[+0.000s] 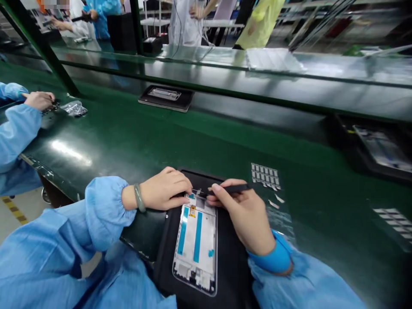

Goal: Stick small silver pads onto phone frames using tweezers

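Observation:
A phone frame with blue strips lies on a black tray in front of me. The fingers of my left hand are bent together at the frame's upper left corner, gripping its edge. My right hand pinches a slim black tool, which looks like tweezers. The tool points left over the top of the frame, and a small grey piece shows at its tip between my hands. My fingertips partly hide the tip and the frame's top edge.
Sheets of small grey stickers lie right of the tray, near loose white scraps. Another tray with a phone frame stands ahead, and a further tray at right. A co-worker's hand works at left near a plastic bag.

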Tool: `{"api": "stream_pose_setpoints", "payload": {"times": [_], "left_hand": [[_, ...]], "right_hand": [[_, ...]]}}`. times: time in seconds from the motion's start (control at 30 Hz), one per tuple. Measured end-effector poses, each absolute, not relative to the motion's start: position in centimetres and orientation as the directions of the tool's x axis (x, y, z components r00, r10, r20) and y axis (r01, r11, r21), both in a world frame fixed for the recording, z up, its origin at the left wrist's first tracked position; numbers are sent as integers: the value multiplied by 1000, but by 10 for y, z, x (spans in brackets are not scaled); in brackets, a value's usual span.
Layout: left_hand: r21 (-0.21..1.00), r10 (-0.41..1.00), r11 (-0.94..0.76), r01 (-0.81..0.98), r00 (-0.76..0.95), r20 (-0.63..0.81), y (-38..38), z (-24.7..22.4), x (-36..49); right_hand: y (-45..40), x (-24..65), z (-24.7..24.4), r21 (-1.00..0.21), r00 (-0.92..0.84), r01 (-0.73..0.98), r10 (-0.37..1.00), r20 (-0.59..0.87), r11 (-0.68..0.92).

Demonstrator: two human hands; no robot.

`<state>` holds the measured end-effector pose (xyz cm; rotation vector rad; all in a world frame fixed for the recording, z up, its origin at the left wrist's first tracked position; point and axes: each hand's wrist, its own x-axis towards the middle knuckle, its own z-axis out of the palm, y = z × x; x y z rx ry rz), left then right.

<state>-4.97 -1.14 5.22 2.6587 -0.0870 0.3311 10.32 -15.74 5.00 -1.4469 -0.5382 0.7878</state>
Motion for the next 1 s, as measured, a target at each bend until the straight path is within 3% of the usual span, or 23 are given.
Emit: {"api": "stream_pose_setpoints", "payload": {"times": [0.13,0.4,1.0], "left_hand": [[489,65,-868,-81,959,275,-19,49,-54],[479,77,-877,-47,969,235,-22,50,-54],[440,66,-897,-47,969,237,-23,52,-54]], "right_hand": [[-163,101,49,-993,658,-28,746,-102,-110],[-163,100,53,-972,668,127,741,-63,-198],[-162,99,55,-947,665,237,747,-5,-218]]}}
